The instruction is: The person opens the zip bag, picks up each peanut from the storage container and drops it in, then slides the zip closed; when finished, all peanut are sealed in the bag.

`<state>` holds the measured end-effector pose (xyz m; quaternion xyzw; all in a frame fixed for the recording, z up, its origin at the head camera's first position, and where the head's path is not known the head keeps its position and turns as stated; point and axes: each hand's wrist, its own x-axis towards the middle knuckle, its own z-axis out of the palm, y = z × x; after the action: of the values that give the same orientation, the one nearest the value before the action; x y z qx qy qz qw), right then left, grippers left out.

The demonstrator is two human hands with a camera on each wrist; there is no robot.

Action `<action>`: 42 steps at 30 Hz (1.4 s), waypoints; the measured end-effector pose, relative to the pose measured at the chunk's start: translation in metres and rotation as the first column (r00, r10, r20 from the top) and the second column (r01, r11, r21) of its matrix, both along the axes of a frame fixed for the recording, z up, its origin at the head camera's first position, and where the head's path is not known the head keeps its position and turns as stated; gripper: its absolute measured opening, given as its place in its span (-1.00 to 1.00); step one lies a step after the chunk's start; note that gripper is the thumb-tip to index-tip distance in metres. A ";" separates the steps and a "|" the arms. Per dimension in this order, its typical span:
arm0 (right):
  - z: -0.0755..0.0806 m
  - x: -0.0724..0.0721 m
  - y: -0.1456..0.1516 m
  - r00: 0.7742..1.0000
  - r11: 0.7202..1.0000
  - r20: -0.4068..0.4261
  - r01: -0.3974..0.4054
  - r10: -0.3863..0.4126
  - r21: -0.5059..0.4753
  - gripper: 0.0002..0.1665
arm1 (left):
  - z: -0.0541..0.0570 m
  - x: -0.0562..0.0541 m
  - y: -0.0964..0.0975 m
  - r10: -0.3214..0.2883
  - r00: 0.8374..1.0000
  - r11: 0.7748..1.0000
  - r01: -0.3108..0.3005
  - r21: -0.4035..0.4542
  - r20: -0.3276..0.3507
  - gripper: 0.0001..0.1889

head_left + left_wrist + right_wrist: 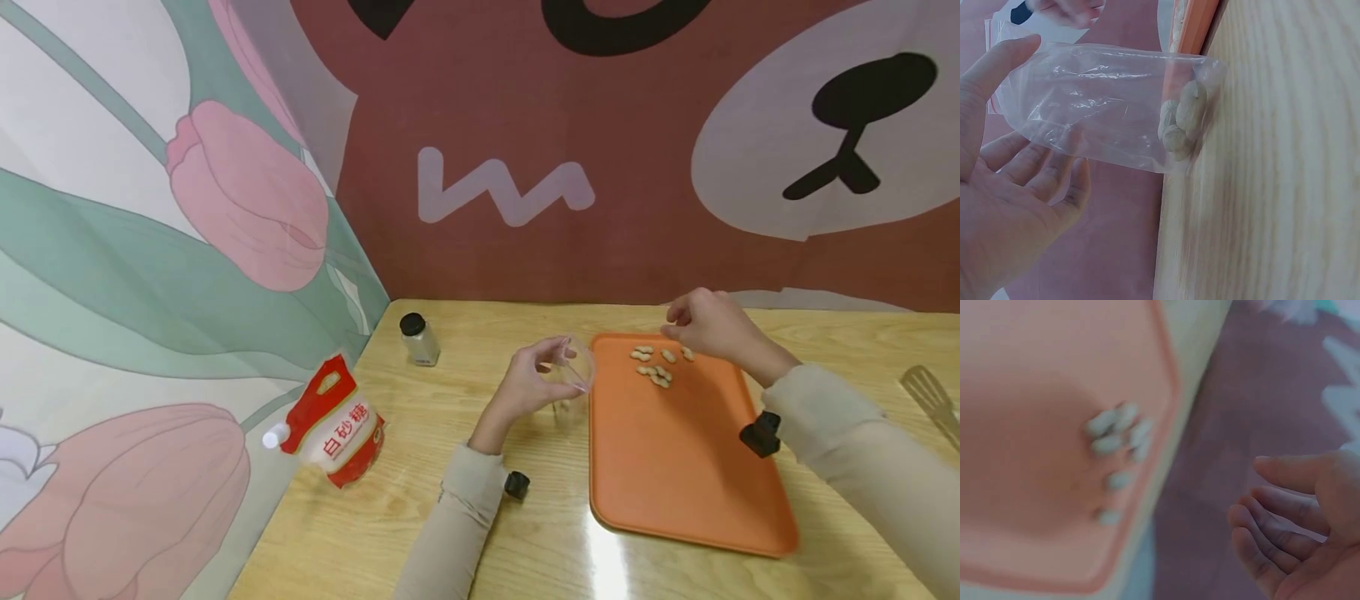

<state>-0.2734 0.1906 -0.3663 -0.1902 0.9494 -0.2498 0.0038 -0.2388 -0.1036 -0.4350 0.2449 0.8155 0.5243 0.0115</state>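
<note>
Left hand [525, 381] gripping a bag [1100, 103] left of the tray [693, 467]
Bagged peanuts [1190, 111] sit at the bottom, below the grip; loose peanuts [661, 376] lie at the tray's far end, near the right hand [708, 322], loosely curled, holding nothing.

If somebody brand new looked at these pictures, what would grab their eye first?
Probably the orange tray on the wooden table, with peanuts near its far end. Next, the clear plastic bag in the left hand, beside the tray, more peanuts at its bottom. The cartoon muzzle on the back wall, upper right, also stands out.
</note>
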 end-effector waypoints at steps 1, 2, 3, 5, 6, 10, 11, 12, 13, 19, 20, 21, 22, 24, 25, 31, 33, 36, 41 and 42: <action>-0.006 -0.004 0.007 1.000 1.000 0.006 0.006 -0.006 0.004 -0.73 | 0.000 0.000 0.000 -0.001 1.000 1.000 0.001 -0.005 -0.001 -0.20; -0.012 -0.007 0.012 1.000 1.000 0.005 0.015 -0.015 0.007 -0.74 | 0.000 -0.001 0.000 -0.001 1.000 1.000 0.001 -0.008 -0.002 -0.20; -0.017 -0.011 0.018 1.000 1.000 0.010 0.021 -0.021 0.007 -0.75 | 0.000 -0.001 0.000 -0.003 1.000 1.000 0.003 -0.010 -0.002 -0.20; -0.028 -0.017 0.026 0.999 0.999 0.029 0.040 -0.040 -0.001 -0.78 | 0.000 -0.002 0.000 -0.007 1.000 1.000 0.007 -0.009 -0.003 -0.21; -0.033 -0.019 0.030 0.998 0.999 0.039 0.048 -0.047 -0.011 -0.79 | 0.001 -0.002 0.000 -0.011 1.000 1.000 0.011 -0.009 -0.006 -0.21; -0.051 -0.021 0.033 0.990 0.995 0.114 0.084 -0.079 -0.044 -0.68 | 0.006 0.003 0.000 -0.019 1.000 1.000 0.019 0.014 0.003 -0.22; -0.055 -0.021 0.033 0.988 0.994 0.128 0.093 -0.086 -0.049 -0.61 | 0.006 0.003 0.000 -0.021 1.000 1.000 0.021 0.015 0.003 -0.22; -0.059 -0.020 0.032 0.986 0.994 0.137 0.101 -0.093 -0.052 -0.59 | 0.005 0.004 0.000 -0.023 1.000 1.000 0.023 0.015 -0.001 -0.22; -0.062 -0.020 0.032 0.984 0.993 0.146 0.110 -0.102 -0.047 -0.59 | 0.005 0.004 0.000 -0.019 1.000 1.000 0.019 0.016 -0.001 -0.23; -0.076 -0.017 0.037 0.984 0.992 0.127 0.126 -0.124 -0.005 -0.77 | -0.003 0.000 0.004 -0.023 1.000 1.000 0.023 0.013 -0.010 -0.23; -0.077 -0.017 0.038 0.985 0.992 0.119 0.125 -0.125 0.002 -0.78 | -0.003 0.000 0.005 -0.026 1.000 1.000 0.026 0.012 -0.010 -0.23; -0.077 -0.017 0.038 0.987 0.992 0.106 0.123 -0.123 0.005 -0.79 | -0.003 -0.001 0.005 -0.027 1.000 1.000 0.027 0.011 -0.010 -0.22; -0.078 -0.017 0.038 0.988 0.992 0.096 0.122 -0.122 0.007 -0.79 | -0.003 -0.001 0.005 -0.025 1.000 1.000 0.025 0.010 -0.009 -0.22; -0.079 -0.017 0.037 0.990 0.993 0.081 0.119 -0.119 0.004 -0.78 | -0.004 -0.001 0.004 -0.015 1.000 1.000 0.015 0.012 -0.007 -0.22; -0.079 -0.018 0.036 0.990 0.993 0.077 0.117 -0.117 0.002 -0.78 | -0.005 -0.001 0.003 -0.010 1.000 1.000 0.010 0.013 -0.005 -0.22; -0.082 -0.019 0.038 0.992 0.993 0.053 0.117 -0.117 -0.001 -0.79 | -0.006 0.000 0.002 -0.015 1.000 1.000 0.015 0.008 0.001 -0.21; -0.080 -0.019 0.038 0.994 0.994 0.035 0.107 -0.107 -0.014 -0.78 | -0.007 0.000 0.002 -0.017 1.000 1.000 0.017 0.009 0.003 -0.21; -0.068 -0.017 0.029 0.997 0.997 -0.002 0.072 -0.072 -0.032 -0.75 | -0.007 0.001 0.002 -0.015 1.000 1.000 0.015 0.008 -0.003 -0.22; -0.030 -0.006 -0.009 0.997 0.998 -0.072 0.002 -0.007 -0.064 -0.73 | -0.005 0.001 0.002 -0.003 1.000 1.000 0.003 -0.001 -0.013 -0.23; -0.023 -0.003 -0.018 0.996 0.997 -0.090 -0.012 0.005 -0.070 -0.74 | -0.004 0.001 0.002 -0.004 1.000 1.000 0.003 -0.003 -0.013 -0.23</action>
<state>-0.2764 0.1726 -0.3892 -0.2052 0.9384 -0.2744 -0.0444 -0.2379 -0.1016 -0.4391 0.2496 0.8160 0.5213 0.0077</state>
